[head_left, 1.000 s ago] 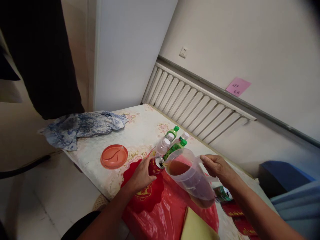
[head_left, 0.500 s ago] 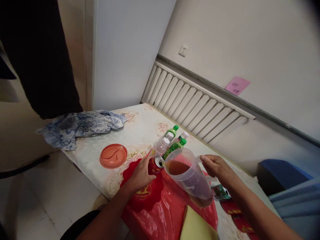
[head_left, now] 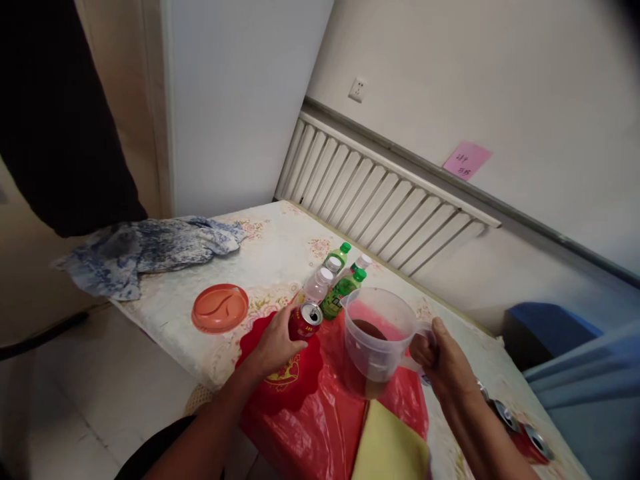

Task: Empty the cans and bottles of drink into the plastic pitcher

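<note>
A red can (head_left: 303,327) is held in the left hand (head_left: 273,348), the grip closed around its side, with the opened top left uncovered. The handle of a clear jug (head_left: 373,360) is clasped in the right hand (head_left: 441,353). Dark liquid (head_left: 369,329) is contained in the jug, which is kept nearly upright over the red plastic sheet (head_left: 320,433), apart from the can. The can is seen above the edge of a scalloped red tray (head_left: 283,399); whether it is rested there or lifted cannot be told.

The step in hand is judged to be a transfer of drink between can and jug, with a pause in the pouring, since no stream is seen between them. What is left inside the can cannot be seen. For any further pouring, the can's opening and the jug's rim would need to be brought together, with the can tipped and the jug held steady so that nothing is spilled on the yellow cloth (head_left: 393,447) below. Care would also be called for around the green-capped bottle (head_left: 345,292), which is stood close behind the can and jug on the surface (head_left: 280,247).
</note>
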Motion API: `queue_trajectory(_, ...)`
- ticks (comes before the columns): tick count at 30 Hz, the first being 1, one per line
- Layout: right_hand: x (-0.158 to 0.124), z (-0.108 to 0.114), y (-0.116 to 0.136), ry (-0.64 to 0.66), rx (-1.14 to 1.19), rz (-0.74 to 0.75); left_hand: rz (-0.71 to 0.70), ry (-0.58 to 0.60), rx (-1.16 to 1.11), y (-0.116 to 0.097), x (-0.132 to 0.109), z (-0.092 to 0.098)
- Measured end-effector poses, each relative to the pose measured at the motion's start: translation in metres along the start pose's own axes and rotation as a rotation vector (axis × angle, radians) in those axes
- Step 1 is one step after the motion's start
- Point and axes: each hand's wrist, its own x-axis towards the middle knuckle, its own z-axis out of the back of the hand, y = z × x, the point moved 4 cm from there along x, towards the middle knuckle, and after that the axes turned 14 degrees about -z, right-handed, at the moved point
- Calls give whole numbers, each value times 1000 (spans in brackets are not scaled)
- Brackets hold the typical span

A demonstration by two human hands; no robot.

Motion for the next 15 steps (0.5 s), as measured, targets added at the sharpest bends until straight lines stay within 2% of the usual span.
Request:
queue_trajectory(6,-10,5,-39,-22,351,-32,11,-17,18,-5,-1,4)
queue_trajectory(12,-16,3,-72,-38,461,-42,38,-63,28,-9,-8,4)
queue_trajectory(15,-18,9,-83,-95,470,-19,50,-95,20,-12,-15,4)
